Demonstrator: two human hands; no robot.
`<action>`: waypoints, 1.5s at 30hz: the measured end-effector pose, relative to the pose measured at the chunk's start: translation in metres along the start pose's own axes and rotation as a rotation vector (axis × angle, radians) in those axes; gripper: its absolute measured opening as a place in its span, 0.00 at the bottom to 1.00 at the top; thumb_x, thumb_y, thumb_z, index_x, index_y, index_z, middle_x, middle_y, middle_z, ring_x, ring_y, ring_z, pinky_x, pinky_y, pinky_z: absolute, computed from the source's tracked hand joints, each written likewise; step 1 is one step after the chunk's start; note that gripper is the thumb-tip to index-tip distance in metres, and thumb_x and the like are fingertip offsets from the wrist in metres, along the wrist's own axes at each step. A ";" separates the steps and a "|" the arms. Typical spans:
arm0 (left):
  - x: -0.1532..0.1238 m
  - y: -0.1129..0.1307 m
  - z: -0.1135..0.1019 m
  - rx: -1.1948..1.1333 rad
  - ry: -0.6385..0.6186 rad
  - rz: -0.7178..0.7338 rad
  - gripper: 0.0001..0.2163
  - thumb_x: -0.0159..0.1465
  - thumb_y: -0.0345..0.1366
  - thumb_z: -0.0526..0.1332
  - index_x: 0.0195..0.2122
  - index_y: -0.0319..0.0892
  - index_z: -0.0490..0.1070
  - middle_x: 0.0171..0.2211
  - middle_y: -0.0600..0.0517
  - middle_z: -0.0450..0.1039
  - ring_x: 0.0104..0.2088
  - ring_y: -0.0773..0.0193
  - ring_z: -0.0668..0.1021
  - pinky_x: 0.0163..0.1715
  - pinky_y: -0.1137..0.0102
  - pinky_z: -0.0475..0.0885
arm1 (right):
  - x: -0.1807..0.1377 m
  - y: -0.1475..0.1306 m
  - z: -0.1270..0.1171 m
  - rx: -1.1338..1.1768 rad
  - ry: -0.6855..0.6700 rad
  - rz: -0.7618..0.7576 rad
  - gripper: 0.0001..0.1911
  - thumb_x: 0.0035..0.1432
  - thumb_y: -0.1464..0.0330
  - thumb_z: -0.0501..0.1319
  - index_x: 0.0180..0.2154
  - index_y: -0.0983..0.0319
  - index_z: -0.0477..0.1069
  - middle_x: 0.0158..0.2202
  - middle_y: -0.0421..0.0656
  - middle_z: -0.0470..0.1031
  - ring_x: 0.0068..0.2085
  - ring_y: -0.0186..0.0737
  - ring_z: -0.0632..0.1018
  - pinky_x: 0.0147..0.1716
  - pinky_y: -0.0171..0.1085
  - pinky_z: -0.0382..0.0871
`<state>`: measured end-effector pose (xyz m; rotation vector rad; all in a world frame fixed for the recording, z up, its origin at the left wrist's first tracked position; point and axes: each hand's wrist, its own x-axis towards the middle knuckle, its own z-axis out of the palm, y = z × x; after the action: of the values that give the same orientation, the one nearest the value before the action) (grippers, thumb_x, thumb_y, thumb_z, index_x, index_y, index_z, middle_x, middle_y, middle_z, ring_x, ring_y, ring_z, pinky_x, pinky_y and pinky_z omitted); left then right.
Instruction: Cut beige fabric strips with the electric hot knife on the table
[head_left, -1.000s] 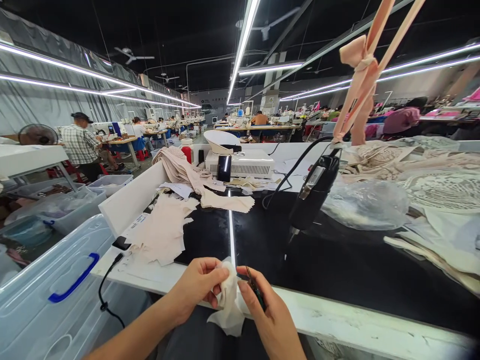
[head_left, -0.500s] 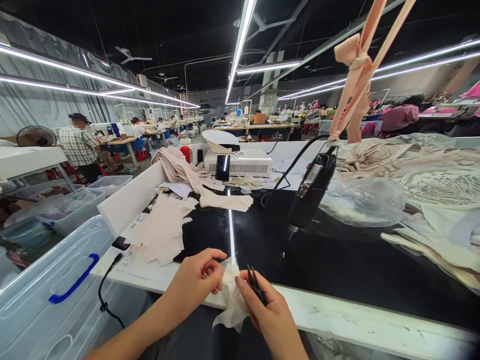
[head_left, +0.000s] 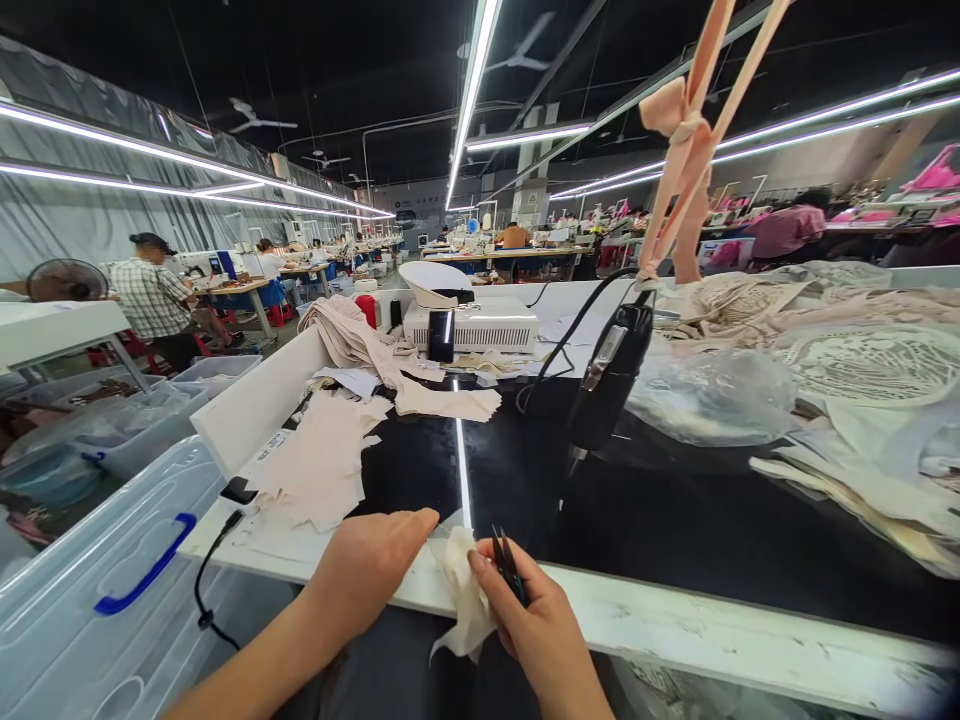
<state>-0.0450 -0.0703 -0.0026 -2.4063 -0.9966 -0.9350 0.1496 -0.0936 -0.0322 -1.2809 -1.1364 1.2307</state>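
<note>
Your right hand [head_left: 536, 610] has its thumb and fingers closed on the right edge of a pale cloth [head_left: 466, 590], with a small pair of dark snips [head_left: 511, 572] carried in the same grip, their blades pointing up and standing slightly apart. The cloth is at the front edge of the bench [head_left: 675, 622], between your two hands, its lower end hanging down below that edge. Your left hand [head_left: 367, 555] is just to the left of the cloth, back turned up and fingertips pointing toward it; its thumb is hidden, so I cannot tell whether those fingers are gripping anything. Beyond that hand, flat pale fabric pieces [head_left: 319, 465] lie at the left of the bench. Ahead of you, a phone [head_left: 441, 336] stands upright against a white scale [head_left: 484, 325]. To your right, a black power tool [head_left: 611, 380] hangs tilted from a knotted peach strap [head_left: 679, 215], close to a clear plastic bag [head_left: 716, 400]
</note>
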 end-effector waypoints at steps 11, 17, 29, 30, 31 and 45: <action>0.019 0.022 -0.005 -0.833 -0.264 -0.712 0.13 0.76 0.43 0.47 0.43 0.45 0.68 0.21 0.60 0.66 0.20 0.68 0.68 0.25 0.74 0.64 | -0.001 -0.006 0.004 0.028 -0.088 0.063 0.27 0.51 0.42 0.66 0.35 0.59 0.72 0.18 0.30 0.51 0.20 0.28 0.51 0.18 0.32 0.42; 0.024 0.025 0.006 -0.730 -0.243 -0.651 0.11 0.75 0.40 0.46 0.41 0.45 0.65 0.24 0.59 0.61 0.22 0.68 0.65 0.26 0.72 0.57 | -0.005 -0.010 0.007 0.134 -0.183 0.125 0.29 0.51 0.40 0.64 0.36 0.59 0.67 0.17 0.28 0.49 0.19 0.27 0.49 0.18 0.30 0.42; 0.025 0.017 0.016 -0.462 -0.307 -0.545 0.16 0.76 0.41 0.41 0.46 0.46 0.68 0.30 0.54 0.73 0.24 0.64 0.72 0.26 0.70 0.59 | -0.016 0.004 -0.009 -0.696 0.110 -0.582 0.17 0.73 0.56 0.48 0.46 0.52 0.72 0.39 0.40 0.80 0.41 0.43 0.81 0.40 0.39 0.73; 0.025 0.017 0.016 -0.452 -0.309 -0.538 0.17 0.76 0.40 0.41 0.46 0.46 0.69 0.31 0.54 0.74 0.24 0.64 0.73 0.27 0.70 0.60 | -0.014 0.007 -0.009 -0.758 0.121 -0.636 0.16 0.73 0.57 0.48 0.47 0.53 0.72 0.39 0.40 0.80 0.40 0.43 0.81 0.39 0.39 0.73; 0.026 0.017 0.016 -0.444 -0.311 -0.532 0.17 0.76 0.41 0.41 0.46 0.46 0.69 0.32 0.53 0.75 0.25 0.64 0.74 0.27 0.70 0.61 | -0.012 0.010 -0.009 -0.810 0.128 -0.681 0.16 0.73 0.58 0.48 0.47 0.53 0.72 0.39 0.40 0.80 0.40 0.43 0.82 0.37 0.39 0.74; 0.025 0.017 0.012 -0.494 -0.326 -0.513 0.17 0.76 0.42 0.42 0.47 0.47 0.70 0.35 0.53 0.77 0.28 0.63 0.77 0.31 0.70 0.64 | 0.000 0.014 -0.017 -0.984 0.068 -0.838 0.15 0.73 0.61 0.49 0.48 0.56 0.73 0.39 0.43 0.82 0.38 0.42 0.84 0.33 0.36 0.79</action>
<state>-0.0140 -0.0634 0.0042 -2.8304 -1.7363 -1.0722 0.1661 -0.0953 -0.0463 -1.2372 -2.0506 -0.0496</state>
